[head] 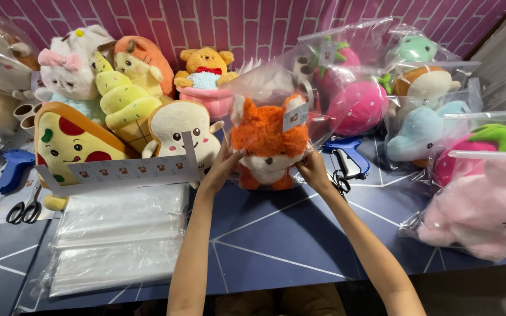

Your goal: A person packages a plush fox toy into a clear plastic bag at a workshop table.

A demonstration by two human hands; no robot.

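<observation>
While the orange fox plush (269, 140) stands upright at frame centre inside its clear bag (265, 82), the left hand (221, 167) and right hand (313, 168) clasp its sides, equally near.

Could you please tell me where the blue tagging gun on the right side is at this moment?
The blue tagging gun lies on the dark blue table, just right of the orange fox plush and below the bagged pink strawberry plush.

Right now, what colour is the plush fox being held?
Orange with white, seen in the head view: plush fox.
</observation>
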